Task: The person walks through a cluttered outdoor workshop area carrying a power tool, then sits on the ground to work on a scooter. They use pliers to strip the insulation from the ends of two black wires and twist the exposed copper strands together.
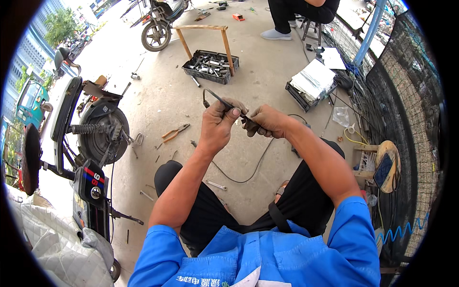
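Observation:
My left hand [221, 120] is closed around a thin black cable [215, 96], thumb pressed on top. The cable's end stands out above the fist and bends back down on the left. Close by on the right, my right hand [268, 121] grips a small dark part [248, 125] on the same run; its exact kind is hidden by the fingers. A long loop of black cable [258, 165] hangs below the hands, over the floor between my knees. Whether the loop is one piece with the held cable cannot be made out.
Orange-handled pliers [176, 133] and a wrench [217, 185] lie on the concrete. A scooter [98, 186] with its wheel exposed stands at left. Ahead are a black crate of metal parts [210, 72] and a crate with white sheets [313, 79]. Another person [306, 12] sits farther off.

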